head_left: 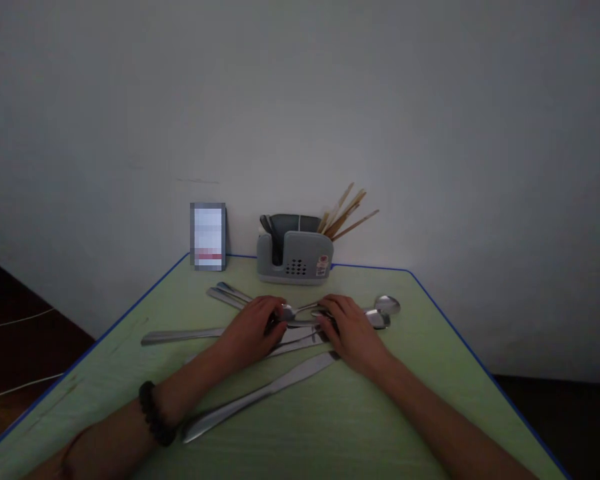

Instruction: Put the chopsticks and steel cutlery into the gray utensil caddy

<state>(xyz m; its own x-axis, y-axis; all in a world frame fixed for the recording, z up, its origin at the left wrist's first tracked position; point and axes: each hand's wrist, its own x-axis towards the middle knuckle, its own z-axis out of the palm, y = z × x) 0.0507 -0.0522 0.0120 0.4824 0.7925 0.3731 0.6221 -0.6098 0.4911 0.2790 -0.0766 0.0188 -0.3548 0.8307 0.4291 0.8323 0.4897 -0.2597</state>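
The small spoon (288, 313) lies between the two hands, near the middle of the cutlery, its bowl at the left fingertips and its handle going toward the right fingertips. The left hand (251, 328) has its fingers bent, with thumb and forefinger a little apart at this bowl; I cannot tell if they are pressed on it. The right hand (353, 331) lies palm down with curved fingers over other pieces, and whether it grips any of them I also cannot tell. The step in hand seems to be handling the cutlery by touch of both hands. As I judge, any next move calls for a clear pinch on one piece, because the pieces cross each other and may drag a neighbour. Around the hands, a long handle (180, 336) comes out to the left, two thinner handles (225, 293) show beyond the left hand, and a big spoon (387, 305) lies beyond the right hand. Nearer to the person, a knife (260, 399) lies slantwise, its tip close to the right hand. Farther out, on the green table (360, 427), stands a grey caddy (295, 263) with chopsticks (349, 213) leaning from it, and a phone (209, 233) stands upright by the wall (300, 100).
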